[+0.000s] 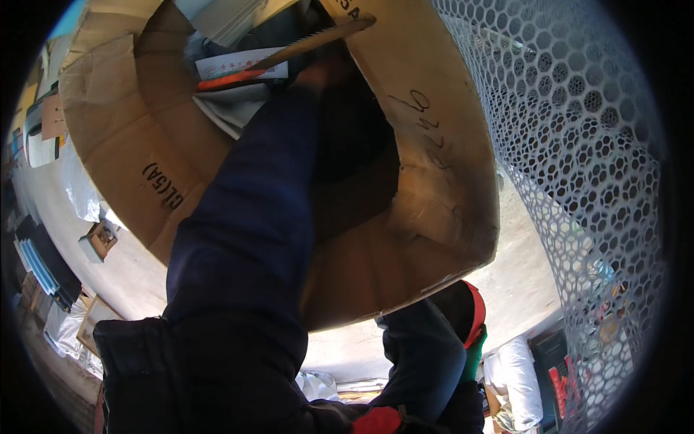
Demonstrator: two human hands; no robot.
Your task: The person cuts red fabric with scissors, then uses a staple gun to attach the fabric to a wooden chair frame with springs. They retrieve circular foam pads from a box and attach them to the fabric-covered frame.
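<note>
My left hand [318, 74] is deep inside a large open cardboard box [441, 145], its blue sleeve crossing the box's near rim. Shadow and blur hide the fingers, so I cannot tell whether they grip anything. Just beyond the hand, a curved saw [318, 42] lies slantwise, with a toothed brownish blade and an orange handle [231, 78]. Under the saw is a white printed card or packet [246, 64]. A pale folded sheet [230, 108] lies beside the wrist. Dark contents fill the shaded part of the box. I cannot make out my right hand.
White plastic mesh [571, 145] hangs along the right side of the box. A blue-clad limb [423, 354] shows below it, near a dark item with a red edge [476, 315]. A small wooden box [99, 240] stands on the pale floor to the left. White bundles [515, 383] lie lower right.
</note>
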